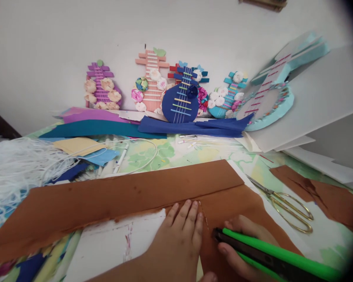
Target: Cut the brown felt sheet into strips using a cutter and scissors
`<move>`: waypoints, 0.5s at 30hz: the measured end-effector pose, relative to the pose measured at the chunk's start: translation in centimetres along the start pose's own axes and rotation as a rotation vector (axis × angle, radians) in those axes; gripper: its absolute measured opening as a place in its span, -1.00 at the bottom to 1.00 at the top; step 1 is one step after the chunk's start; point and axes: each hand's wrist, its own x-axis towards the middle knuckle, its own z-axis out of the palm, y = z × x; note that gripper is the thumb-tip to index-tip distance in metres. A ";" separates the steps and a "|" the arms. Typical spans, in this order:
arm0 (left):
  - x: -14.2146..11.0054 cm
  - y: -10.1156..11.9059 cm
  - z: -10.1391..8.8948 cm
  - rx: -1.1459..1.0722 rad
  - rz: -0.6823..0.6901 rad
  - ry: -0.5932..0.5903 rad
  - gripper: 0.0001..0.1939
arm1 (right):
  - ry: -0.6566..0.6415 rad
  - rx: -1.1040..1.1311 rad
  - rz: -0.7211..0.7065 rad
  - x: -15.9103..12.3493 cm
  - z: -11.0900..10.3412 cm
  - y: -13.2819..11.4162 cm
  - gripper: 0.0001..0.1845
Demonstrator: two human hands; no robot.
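My left hand point(181, 231) lies flat with its fingers stretched out, pressing on brown paper point(135, 196) and a white sheet point(106, 243) beneath it. A green and black stapler point(253, 246) is gripped in my right hand point(250, 235). Its dark front end rests at the brown paper, just right of my left fingers. Between the fingers and the stapler runs a short line of pale dashes on the paper. The paper's upper strip is folded along a long crease. To the right, brass-handled scissors point(291, 209) lie beside the brown paper.
Decorated paper instruments, among them a dark blue one point(181, 100), lean against the wall. Folded blue paper point(194, 127) lies before them. White cord point(20, 164) is heaped at left. Brown scraps point(317, 192) lie at right, near a large light-blue instrument point(270, 94).
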 end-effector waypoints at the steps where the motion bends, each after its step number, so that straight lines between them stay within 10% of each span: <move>1: 0.0 0.1 0.0 0.001 -0.002 0.009 -0.26 | -0.007 0.009 0.015 -0.1 0.0 0.0 -0.88; 15: 0.2 -0.2 -0.3 -0.031 0.007 -0.064 -0.23 | -0.010 -0.007 -0.033 -0.1 0.4 0.5 -0.88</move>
